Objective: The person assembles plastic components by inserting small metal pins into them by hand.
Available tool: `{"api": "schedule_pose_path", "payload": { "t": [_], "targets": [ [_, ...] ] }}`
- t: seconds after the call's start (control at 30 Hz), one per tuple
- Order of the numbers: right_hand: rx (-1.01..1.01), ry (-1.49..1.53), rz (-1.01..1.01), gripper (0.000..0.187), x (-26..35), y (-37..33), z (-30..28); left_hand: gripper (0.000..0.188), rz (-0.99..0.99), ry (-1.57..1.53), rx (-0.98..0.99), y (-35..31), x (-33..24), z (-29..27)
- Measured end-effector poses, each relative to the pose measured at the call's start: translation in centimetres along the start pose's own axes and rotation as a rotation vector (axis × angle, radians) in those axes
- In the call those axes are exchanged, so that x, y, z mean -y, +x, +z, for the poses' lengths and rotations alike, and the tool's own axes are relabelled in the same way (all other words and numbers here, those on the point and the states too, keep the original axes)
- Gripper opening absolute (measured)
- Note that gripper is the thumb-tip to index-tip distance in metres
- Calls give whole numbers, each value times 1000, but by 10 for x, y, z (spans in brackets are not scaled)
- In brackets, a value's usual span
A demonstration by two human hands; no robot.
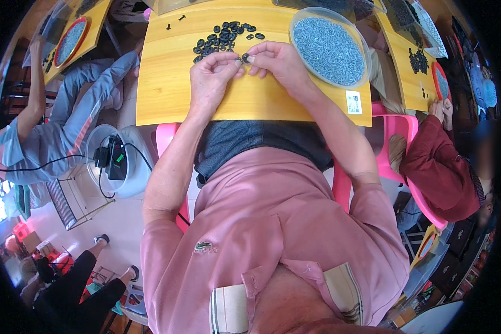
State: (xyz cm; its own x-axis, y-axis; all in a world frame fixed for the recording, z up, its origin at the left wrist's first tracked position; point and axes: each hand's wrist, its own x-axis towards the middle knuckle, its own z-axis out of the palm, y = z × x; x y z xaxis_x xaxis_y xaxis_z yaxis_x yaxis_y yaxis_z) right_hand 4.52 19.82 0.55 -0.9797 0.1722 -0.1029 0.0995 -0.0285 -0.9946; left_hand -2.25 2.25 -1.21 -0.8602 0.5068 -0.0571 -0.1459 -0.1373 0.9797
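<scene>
Over the near part of the yellow table (178, 106), my left hand (212, 75) and my right hand (281, 64) almost meet at the fingertips. Thumb and forefinger of the right pinch a small round black part (246, 57). The left is closed in a pinch too; a tiny dark bit shows at its tips, too small to name. Just beyond both hands lies a loose pile of small black oval parts (224, 38). To the right of my right hand stands a round clear tub (366, 69) full of small silvery screws (328, 47).
Two black screw-like pieces (175, 22) lie at the table's far left. A white printed label (353, 102) is near its right corner. Other people sit at yellow tables on both sides, with red-rimmed trays (86, 36). A clear bucket with black adapters (116, 158) stands left of me.
</scene>
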Motion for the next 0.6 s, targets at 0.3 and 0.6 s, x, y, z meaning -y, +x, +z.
{"api": "schedule_pose_path", "payload": {
  "t": [0.3, 0.6],
  "targets": [
    [-29, -9, -69, 22, -4, 1, 4, 21, -37, -3, -6, 0, -5, 0],
    [-70, -49, -106, 19, -4, 2, 7, 20, -90, -41, -5, 1, -6, -2]
  ]
}}
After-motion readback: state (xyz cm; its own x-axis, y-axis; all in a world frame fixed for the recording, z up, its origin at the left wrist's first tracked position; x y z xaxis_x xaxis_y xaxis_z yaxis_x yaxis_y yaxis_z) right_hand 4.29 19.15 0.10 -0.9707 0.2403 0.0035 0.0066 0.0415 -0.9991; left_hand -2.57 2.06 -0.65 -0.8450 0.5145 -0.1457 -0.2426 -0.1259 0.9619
